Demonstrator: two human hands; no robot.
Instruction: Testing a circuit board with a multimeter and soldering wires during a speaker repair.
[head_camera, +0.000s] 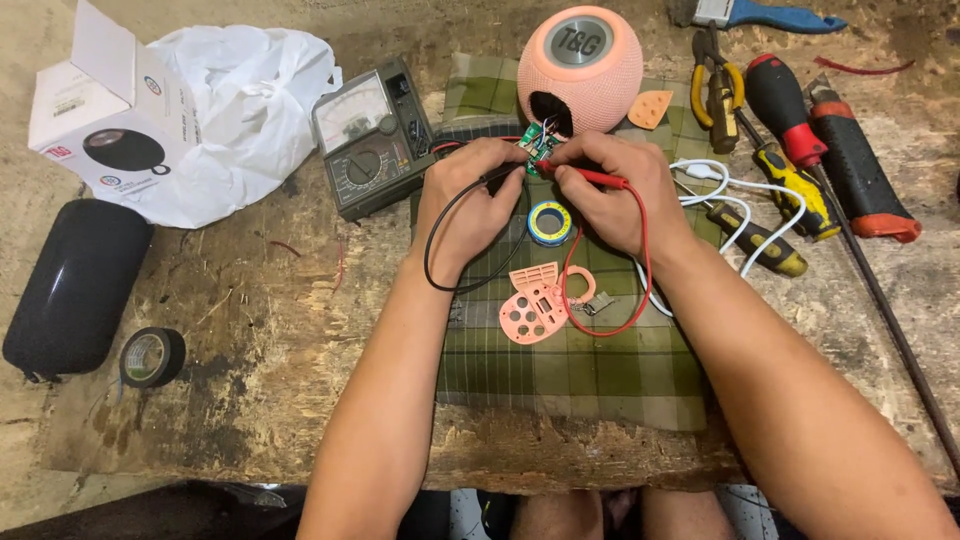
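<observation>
Left hand (470, 205): one, grip closed on black probe (505, 176)
Right hand (615, 195): one, grip closed on red probe (590, 177)
Circuit board (531, 152): one
Speakers: two, pink speaker (580, 70), black speaker (75, 285), surface's left edge
Multimeter (370, 135): one

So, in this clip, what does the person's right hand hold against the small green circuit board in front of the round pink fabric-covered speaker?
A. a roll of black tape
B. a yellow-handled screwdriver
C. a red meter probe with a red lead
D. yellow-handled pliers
C: the right hand pinches a red meter probe whose tip meets the small green circuit board in front of the round pink speaker; the screwdrivers, pliers and tape lie untouched on the bench.
</observation>
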